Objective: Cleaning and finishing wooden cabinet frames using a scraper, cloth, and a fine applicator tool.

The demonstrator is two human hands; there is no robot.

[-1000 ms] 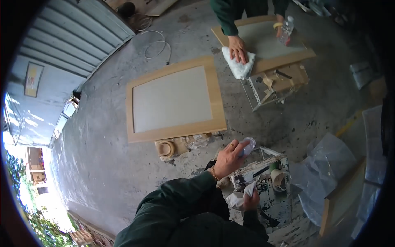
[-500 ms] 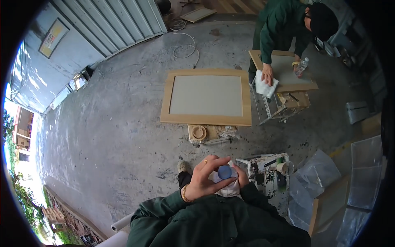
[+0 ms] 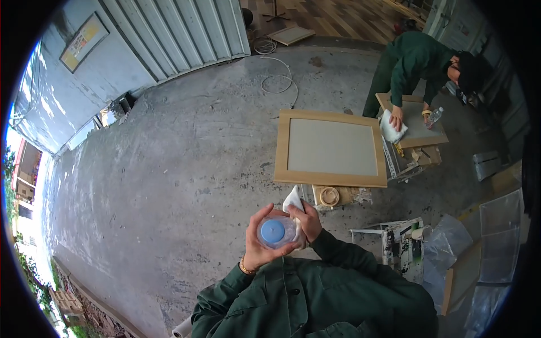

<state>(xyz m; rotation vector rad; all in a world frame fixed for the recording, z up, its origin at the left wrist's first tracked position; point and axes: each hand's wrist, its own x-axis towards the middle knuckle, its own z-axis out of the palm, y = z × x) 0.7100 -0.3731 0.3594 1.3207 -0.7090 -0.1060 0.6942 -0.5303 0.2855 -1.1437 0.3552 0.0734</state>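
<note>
My left hand (image 3: 255, 250) is wrapped around a clear plastic bottle (image 3: 289, 231) close to my chest. The bottle's blue cap (image 3: 273, 230) faces up toward me. Against its right side, my right hand (image 3: 309, 222) grips a white cloth (image 3: 293, 199), whose folded tip sticks up past the thumb. Part of the cloth is hidden behind the bottle and fingers. Beyond my hands lies a wood-framed panel (image 3: 332, 147) with a grey inset, apart from both of them.
A tub (image 3: 329, 196) sits on the support below the panel. Right of it, a co-worker (image 3: 414, 62) bends over another framed panel (image 3: 420, 129), pressing a white cloth (image 3: 393, 127) beside a clear bottle (image 3: 434, 116). A paint-spattered stand (image 3: 403, 242) and plastic sheeting (image 3: 448, 242) are at right.
My left hand has shifted from pinching around the blue cap to holding the bottle's body. The bottle has tipped cap-up, and more of my right hand and cloth shows. The view has swung left.
</note>
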